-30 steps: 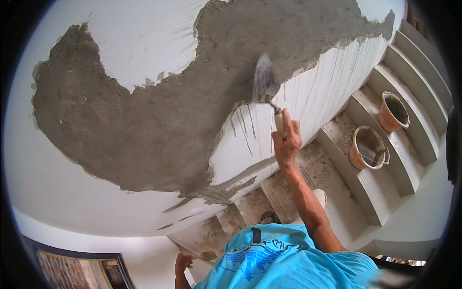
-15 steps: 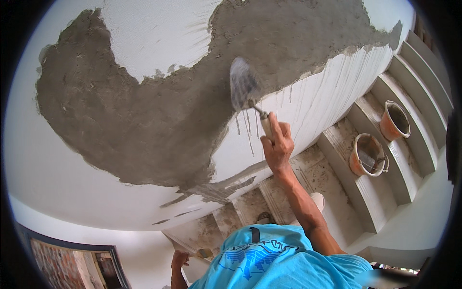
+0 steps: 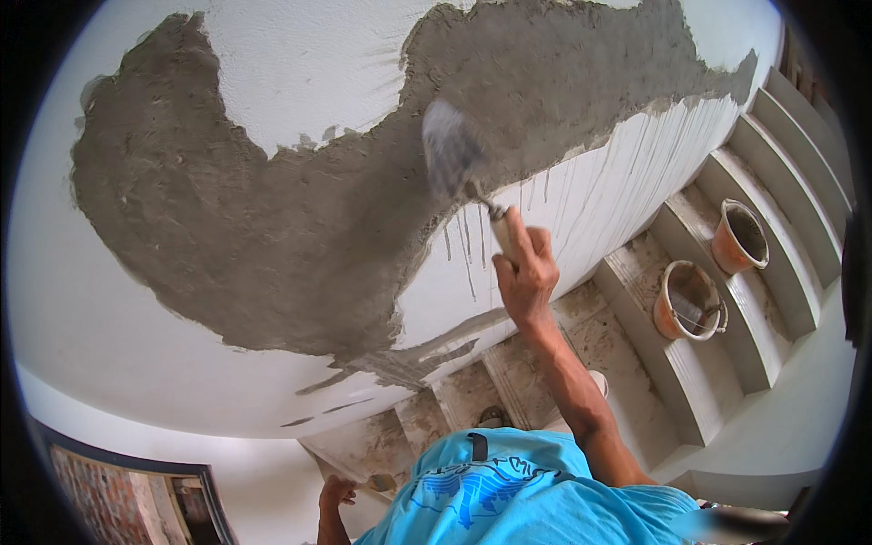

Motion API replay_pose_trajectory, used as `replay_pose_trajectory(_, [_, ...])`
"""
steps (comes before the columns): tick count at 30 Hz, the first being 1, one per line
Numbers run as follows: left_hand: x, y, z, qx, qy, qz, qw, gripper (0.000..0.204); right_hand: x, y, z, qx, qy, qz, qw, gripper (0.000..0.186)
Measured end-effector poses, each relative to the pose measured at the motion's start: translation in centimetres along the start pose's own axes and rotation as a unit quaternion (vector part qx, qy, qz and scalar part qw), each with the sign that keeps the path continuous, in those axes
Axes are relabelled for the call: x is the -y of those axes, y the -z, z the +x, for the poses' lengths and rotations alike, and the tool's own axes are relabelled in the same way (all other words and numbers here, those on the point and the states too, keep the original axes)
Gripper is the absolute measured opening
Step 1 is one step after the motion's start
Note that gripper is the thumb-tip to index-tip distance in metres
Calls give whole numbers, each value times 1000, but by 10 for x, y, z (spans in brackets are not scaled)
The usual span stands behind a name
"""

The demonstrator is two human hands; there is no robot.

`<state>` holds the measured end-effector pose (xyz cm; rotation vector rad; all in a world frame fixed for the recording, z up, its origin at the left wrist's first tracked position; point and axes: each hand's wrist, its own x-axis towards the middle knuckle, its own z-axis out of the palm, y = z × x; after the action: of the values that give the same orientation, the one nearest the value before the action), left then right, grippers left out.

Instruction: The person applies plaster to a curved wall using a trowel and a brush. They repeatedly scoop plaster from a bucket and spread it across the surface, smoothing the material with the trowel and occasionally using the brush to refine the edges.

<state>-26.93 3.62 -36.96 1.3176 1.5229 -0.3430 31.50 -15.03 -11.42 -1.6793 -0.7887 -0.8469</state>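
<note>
My right hand [image 3: 527,272] is closed around the pale handle of a trowel [image 3: 451,150]. The trowel's grey blade, blurred by motion, lies over a broad patch of wet grey mortar [image 3: 263,218] on the white wall [image 3: 300,54]. Low on the left, beside my blue shirt, my left hand [image 3: 338,490] hangs away from the wall, fingers loosely bent and partly apart, with no object seen in it. Grey drips run down the wall below the patch's lower edge.
Concrete stairs [image 3: 627,277] climb along the wall to the right, their treads stained. Two orange buckets stand on them: a nearer bucket [image 3: 668,313] with a wire handle and a farther bucket [image 3: 727,250]. A dark-framed opening [image 3: 136,481] is at the lower left.
The trowel blade has swung slightly to the left and up over the mortar, still in my right hand. The view has shifted a little. My left hand stays low at my side.
</note>
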Motion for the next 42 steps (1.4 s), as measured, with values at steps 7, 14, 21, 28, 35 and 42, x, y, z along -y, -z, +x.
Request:
replay_pose_trajectory(7, [-14,28,3,-96,-231,222,942,11,0,-1,-37,103,31,17,994,75])
replay_pose_trajectory(14, [-279,30,-225,-181,-465,142,855,13,-14,39,-72,84,-104,84,987,76])
replay_pose_trajectory(21, [-473,20,-355,-231,-754,260,558,13,-37,65,-91,56,-117,46,991,79])
replay_pose_trajectory(28, [-590,-3,-412,-318,-822,296,369,26,-35,80,-126,108,-154,39,981,80])
replay_pose_trajectory(35, [-594,1,-413,-427,-809,250,317,24,-30,88,-135,121,-164,62,977,79])
replay_pose_trajectory(42, [-486,18,-432,-530,-726,168,404,14,1,83,-42,73,-104,61,990,77])
